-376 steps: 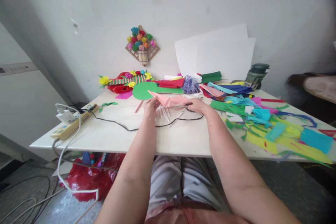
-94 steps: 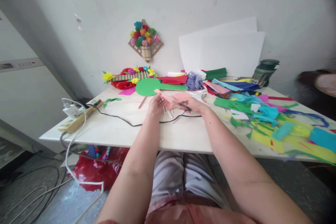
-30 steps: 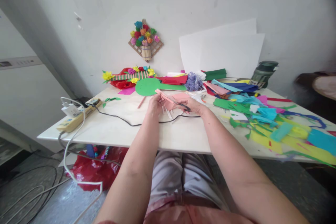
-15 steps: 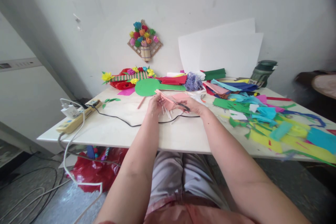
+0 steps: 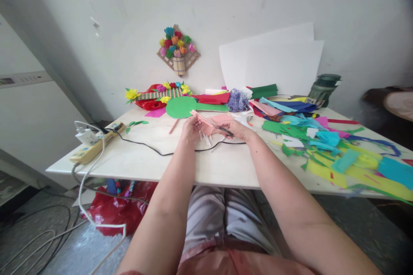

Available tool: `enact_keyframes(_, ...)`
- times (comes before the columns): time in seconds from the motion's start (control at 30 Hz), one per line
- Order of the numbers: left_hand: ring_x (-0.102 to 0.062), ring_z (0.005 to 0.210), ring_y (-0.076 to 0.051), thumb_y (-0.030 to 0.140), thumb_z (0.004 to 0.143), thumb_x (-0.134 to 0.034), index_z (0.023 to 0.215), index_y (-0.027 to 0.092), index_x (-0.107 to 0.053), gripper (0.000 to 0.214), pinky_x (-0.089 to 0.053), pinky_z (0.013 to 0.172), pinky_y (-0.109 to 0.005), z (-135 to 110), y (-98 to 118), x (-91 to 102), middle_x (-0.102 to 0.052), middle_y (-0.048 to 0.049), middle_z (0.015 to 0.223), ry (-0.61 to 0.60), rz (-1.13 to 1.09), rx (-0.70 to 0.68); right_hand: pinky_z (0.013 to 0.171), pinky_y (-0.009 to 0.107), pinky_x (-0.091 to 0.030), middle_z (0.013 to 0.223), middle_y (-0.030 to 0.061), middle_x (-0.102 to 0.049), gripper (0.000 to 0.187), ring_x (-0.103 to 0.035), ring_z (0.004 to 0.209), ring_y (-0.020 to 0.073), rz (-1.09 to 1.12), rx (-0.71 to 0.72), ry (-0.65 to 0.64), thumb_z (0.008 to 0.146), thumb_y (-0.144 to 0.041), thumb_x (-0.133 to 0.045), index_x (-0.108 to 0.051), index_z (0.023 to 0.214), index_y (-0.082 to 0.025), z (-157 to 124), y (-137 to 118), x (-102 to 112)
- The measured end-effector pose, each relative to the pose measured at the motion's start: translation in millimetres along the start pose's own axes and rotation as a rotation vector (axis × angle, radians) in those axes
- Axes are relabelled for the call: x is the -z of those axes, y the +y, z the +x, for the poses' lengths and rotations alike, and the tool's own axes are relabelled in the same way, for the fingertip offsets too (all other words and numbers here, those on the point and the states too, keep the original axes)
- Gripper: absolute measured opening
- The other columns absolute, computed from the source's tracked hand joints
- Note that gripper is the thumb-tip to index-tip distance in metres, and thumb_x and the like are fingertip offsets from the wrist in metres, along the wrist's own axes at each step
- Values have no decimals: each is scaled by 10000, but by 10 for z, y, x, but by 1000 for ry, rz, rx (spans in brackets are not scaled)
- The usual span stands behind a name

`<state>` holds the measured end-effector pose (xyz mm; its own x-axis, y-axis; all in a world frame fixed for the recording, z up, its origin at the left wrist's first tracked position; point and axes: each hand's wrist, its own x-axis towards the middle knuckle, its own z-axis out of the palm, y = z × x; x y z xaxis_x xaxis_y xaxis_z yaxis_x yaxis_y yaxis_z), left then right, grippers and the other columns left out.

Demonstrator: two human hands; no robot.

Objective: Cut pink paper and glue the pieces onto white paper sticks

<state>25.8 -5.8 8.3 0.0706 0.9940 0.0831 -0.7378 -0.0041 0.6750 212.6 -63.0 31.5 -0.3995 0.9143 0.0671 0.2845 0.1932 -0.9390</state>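
Observation:
Between the fingers of my left hand (image 5: 192, 125) is a piece of pink paper (image 5: 197, 114), pinched near its end. My right hand (image 5: 238, 130) grips a pair of scissors (image 5: 226, 130) by the dark handles, with the blades pointing left along the pink paper. Another pink sheet (image 5: 222, 118) lies on the table just behind the scissors. Narrow white strips (image 5: 205, 138) are scattered beneath the hands. A green paddle-shaped piece (image 5: 181, 107) rests beyond my left hand.
Coloured paper scraps (image 5: 329, 142) cover the table's right side, near a dark bottle (image 5: 323, 90). A black cable (image 5: 151, 149) crosses in front of the hands from a power strip (image 5: 97, 144) at left. Purple yarn (image 5: 238, 100) and a flower-trimmed piece (image 5: 158, 94) lie at the back.
The scissor handles in my right hand have shifted very slightly. My left hand keeps its hold on the pink paper in the same place.

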Motion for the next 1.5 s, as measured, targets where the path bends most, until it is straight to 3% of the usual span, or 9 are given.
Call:
enact_keyframes(0.3,-545,489,-62,171,764,-584,680,125,-569,97,-472,574,-170,31,-25,42,-545,10,542,-33,52,-1,341,162,-304,482,-18,-560,393,-406,335,38,-43,-21,-22,717,-325,-654,-633,1020,-76,-19,-20,8)
enact_keyframes(0.7,-538,489,-63,173,751,-603,670,123,-571,100,-472,578,-183,43,-50,55,-556,5,549,-70,52,-16,346,178,-272,466,-40,-507,379,-376,336,39,-51,7,-3,712,-312,-637,-641,1004,-72,25,41,25)
enact_keyframes(1.07,-544,485,-62,144,752,-592,684,131,-558,77,-478,589,-188,37,-32,36,-564,8,562,-30,41,0,349,186,-256,493,-49,-490,328,-360,360,33,54,37,5,659,-314,-643,-664,889,-82,-2,2,-8)
enact_keyframes(1.5,-554,491,-71,193,757,-585,688,121,-572,101,-472,574,-185,17,0,46,-560,2,540,-1,119,8,364,178,-261,468,-56,-498,434,-345,357,23,-19,-25,24,631,-345,-687,-662,981,-89,-18,25,24)
